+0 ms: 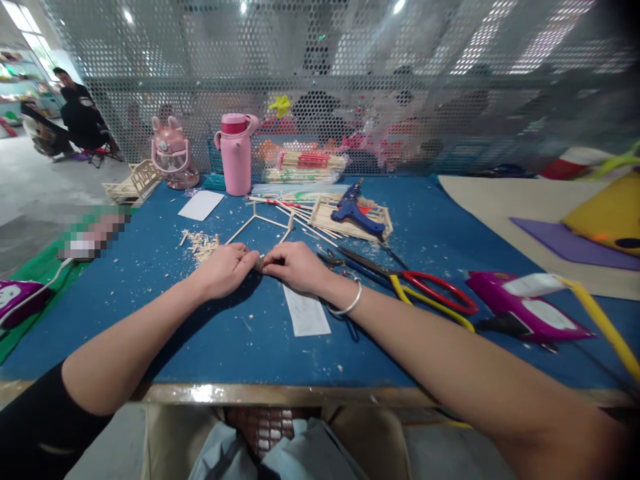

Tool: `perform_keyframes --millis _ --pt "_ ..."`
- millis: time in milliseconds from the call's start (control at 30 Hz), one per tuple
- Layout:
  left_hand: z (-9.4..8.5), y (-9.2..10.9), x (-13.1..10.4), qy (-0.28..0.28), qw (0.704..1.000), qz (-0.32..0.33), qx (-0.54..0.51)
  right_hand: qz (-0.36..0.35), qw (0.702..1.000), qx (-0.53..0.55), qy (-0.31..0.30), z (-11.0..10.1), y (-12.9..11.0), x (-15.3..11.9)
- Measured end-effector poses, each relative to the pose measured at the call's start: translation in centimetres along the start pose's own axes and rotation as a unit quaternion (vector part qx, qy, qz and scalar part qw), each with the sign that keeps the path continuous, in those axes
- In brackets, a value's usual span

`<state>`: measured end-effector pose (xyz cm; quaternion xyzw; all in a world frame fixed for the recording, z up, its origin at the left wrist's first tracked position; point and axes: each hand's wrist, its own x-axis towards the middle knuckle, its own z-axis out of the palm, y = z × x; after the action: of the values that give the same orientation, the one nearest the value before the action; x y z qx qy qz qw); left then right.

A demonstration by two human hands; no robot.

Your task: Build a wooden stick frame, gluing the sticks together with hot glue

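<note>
My left hand (227, 270) and my right hand (295, 265) meet over the blue mat, each closed in a pinch. Between their fingertips is a small brownish piece (259, 262), too small to name and partly hidden. Just behind the hands stands an open frame of thin wooden sticks (273, 221). A heap of short cut stick pieces (201, 247) lies beyond my left hand. A slip of white paper (306, 313) sits partly under my right wrist. To the right of that wrist are pliers (333, 260) and large scissors with red and yellow handles (435, 290).
A blue glue gun (357, 212) rests on a stick structure (325, 217) at the back. Behind stand a pink bottle (236, 160), a pink bear-like container (173, 157) and bagged sticks (305, 165). A purple tool (535, 310) lies at right. A mesh panel (320, 67) borders the table.
</note>
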<state>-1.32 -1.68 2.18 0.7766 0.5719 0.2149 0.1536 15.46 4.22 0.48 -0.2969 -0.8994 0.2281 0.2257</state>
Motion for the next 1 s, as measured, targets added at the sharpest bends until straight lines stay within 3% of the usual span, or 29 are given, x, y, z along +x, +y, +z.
perform_keyframes --millis 200,300,433,667,1000 --pt "0.0 -0.3 0.2 -0.01 1.0 0.01 -0.013 0.002 1.0 -0.007 -0.002 0.0 -0.1 0.0" --pt "0.2 -0.6 0.3 0.002 0.996 -0.012 -0.088 0.0 1.0 -0.011 -0.003 0.1 0.0 0.0" --pt "0.7 -0.8 0.3 0.013 0.973 -0.068 -0.222 -0.006 1.0 -0.016 -0.007 0.0 0.0 0.0" --pt "1.2 -0.9 0.2 0.016 0.935 -0.121 -0.334 -0.005 1.0 -0.023 -0.01 0.0 0.1 0.0" --pt "1.6 -0.8 0.1 0.035 0.924 -0.139 -0.353 0.002 1.0 -0.018 -0.012 0.0 0.1 0.0"
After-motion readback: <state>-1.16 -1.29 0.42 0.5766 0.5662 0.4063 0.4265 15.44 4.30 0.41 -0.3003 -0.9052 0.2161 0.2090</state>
